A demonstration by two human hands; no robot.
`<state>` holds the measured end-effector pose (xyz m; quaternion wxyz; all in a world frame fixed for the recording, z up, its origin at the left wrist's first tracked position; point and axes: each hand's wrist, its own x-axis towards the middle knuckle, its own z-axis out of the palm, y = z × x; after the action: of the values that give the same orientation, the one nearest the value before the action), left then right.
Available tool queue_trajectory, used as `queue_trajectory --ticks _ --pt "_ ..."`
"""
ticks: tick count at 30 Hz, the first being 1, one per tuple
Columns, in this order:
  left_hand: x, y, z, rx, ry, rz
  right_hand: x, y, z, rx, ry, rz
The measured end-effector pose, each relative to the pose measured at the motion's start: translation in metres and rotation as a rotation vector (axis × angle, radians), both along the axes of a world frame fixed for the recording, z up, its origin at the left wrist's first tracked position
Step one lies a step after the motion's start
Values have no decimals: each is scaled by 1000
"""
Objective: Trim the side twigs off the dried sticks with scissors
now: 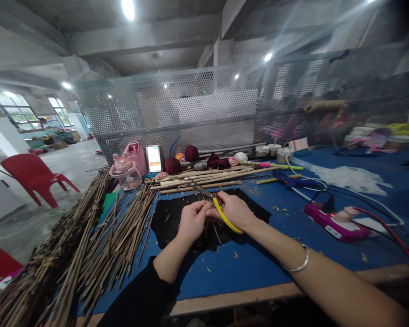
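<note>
Over a dark cloth on the blue table, my two hands meet. My right hand is closed round a pair of scissors with yellow handles; its blades point up and left, away from me. Pinched fingers of my left hand touch those of the right. Thin twigs show just below and between the hands; the fingers partly hide them, and the left hand seems to grip them. Small chips lie scattered on the cloth and table.
Many cut sticks lie on the left, beside a long bundle of twigs. Pale rods, yarn balls and a phone sit at the back. A pink power strip, its cords and a blue glue gun are right.
</note>
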<state>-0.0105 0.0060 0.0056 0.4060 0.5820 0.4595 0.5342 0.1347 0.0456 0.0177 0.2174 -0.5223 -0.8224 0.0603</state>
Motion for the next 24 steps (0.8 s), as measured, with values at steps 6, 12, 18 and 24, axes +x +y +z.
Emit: queue_trajectory --ticks 6,12,18,24 --pt "1 -1 1 -53 -40 14 1 2 -2 -14 -20 34" --pt "0 2 -4 -37 -25 77 2 2 -5 39 -38 89" --pt "-1 5 -8 29 -34 97 1 3 -6 65 -33 99" --pt "-2 4 -5 23 -65 98 0 -3 3 -16 -39 26"
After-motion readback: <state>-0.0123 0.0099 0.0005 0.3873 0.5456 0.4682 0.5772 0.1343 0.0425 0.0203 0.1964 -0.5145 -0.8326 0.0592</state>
